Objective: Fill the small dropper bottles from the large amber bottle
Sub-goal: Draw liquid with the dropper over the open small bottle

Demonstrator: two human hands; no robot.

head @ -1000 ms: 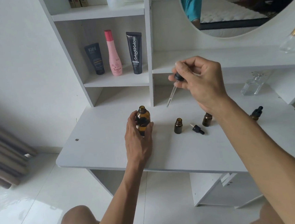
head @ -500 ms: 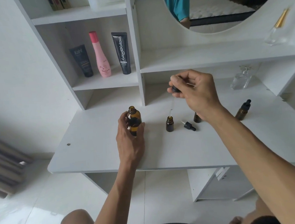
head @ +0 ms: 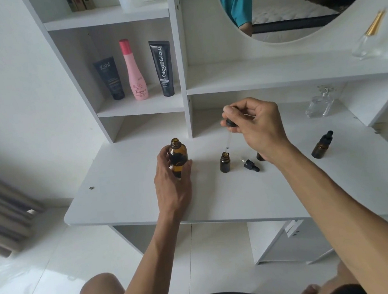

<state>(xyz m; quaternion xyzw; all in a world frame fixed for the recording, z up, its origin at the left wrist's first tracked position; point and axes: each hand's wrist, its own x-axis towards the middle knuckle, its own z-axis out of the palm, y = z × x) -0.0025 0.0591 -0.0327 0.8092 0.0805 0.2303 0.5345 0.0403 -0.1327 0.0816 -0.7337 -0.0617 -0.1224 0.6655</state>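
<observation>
1. Across the middle of the frame runs a white desk [head: 127,195], with white shelving and a round mirror [head: 293,4] above it and pale floor tiles below.
2. Left of centre, the left hand [head: 172,186] is wrapped around the one large amber bottle [head: 178,156], which stands upright and uncapped.
3. Three tubes stand on the upper-left shelf.
4. Centre: one open small dropper bottle [head: 225,163], and one loose dropper cap [head: 251,164] lying beside it.
5. Right hand [head: 257,127] pinches a dropper [head: 230,129], its tip at that bottle's mouth.
6. Right: a partly hidden small bottle [head: 260,157] and a capped one [head: 321,146]; three small bottles in all.
</observation>
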